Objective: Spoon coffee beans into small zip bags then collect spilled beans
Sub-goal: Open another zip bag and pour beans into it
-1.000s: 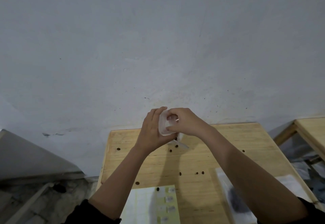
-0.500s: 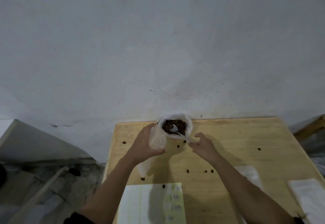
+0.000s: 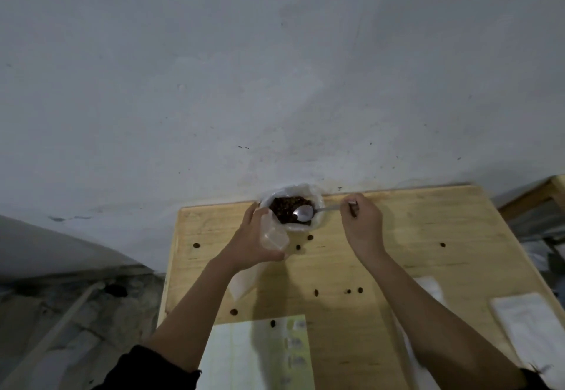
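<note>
A: What is each hand doing in the head view?

B: The left hand (image 3: 255, 244) is curling its fingers and thumb round a small zip bag (image 3: 274, 234). It is holding the mouth open and tilted toward the white sack (image 3: 305, 190) of coffee beans (image 3: 282, 209). That sack is standing at the far edge of the desk (image 3: 428, 221), against the wall. The right hand (image 3: 362, 221) is pinching the handle of a spoon (image 3: 303, 213), and the spoon's bowl is lying on the beans inside the sack.

A: Why is the person holding the bag so close?

B: I am judging that the mouth is being kept just beside the sack's rim so a loaded spoon is travelling the shortest way and dropping fewer beans. The bowl is looking shiny and bare, so the scoop is probably only beginning.

A: And the mess?

B: Spilled beans (image 3: 442, 244) are lying scattered over the desk. Some are just on the near side of the sack, and others are out to the left, to the right and closer to the person. They are waiting for the collecting step.

A: Is any writing showing?

B: A pale sheet (image 3: 238, 359) is lying at the near edge with small printed patches down its right side, too blurred to read. White packets (image 3: 529, 325) are lying at the near right, showing no lettering I can make out, and nothing is showing a brand
</note>
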### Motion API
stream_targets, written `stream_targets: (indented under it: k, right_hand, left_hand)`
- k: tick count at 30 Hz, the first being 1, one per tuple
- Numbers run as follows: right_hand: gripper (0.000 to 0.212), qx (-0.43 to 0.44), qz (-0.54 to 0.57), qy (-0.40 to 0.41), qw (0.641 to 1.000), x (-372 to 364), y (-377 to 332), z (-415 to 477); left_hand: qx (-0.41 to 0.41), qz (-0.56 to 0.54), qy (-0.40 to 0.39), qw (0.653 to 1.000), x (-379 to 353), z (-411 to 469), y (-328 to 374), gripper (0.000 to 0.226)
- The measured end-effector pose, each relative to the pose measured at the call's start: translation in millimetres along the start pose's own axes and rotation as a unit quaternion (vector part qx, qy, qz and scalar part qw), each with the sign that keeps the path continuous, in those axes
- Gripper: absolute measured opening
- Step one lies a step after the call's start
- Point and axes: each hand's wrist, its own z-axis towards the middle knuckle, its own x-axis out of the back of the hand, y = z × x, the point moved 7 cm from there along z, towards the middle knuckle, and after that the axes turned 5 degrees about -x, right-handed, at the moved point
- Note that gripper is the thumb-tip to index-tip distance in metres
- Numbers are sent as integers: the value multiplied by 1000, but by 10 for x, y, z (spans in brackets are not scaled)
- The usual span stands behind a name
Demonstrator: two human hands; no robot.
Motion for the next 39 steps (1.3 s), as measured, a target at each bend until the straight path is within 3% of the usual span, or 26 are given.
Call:
stream_targets:
  k: [4,9,13,18,27,34,39]
  right_hand:
    - [14,65,3,37,997,11,-62,24]
    - [18,47,-4,2,999,-194,-7,-6]
    - [16,-50,76,-35,995,-399,144,-63]
    - [21,-205,174,-89,959,-647,274,-150]
    - [25,-333,303,-24,893,-444,426,-118]
    - [22,-296,297,9,908,-61,368,-40]
    - [23,-200,251,-72,944,-79,144,-84]
  left_hand:
    - [20,8,-19,1000,-41,121,-43,109]
    - [23,-7,-18,1000,-37,175,-17,127]
    - [14,-35,7,999,-28,176,-65,116]
    - [-11,-41,30,999,-9,117,-25,113]
    - [-17,-15,41,999,-32,105,-100,117]
    - [-29,23,63,997,-35,111,-63,121]
    - [-51,30,84,995,-16,105,35,118]
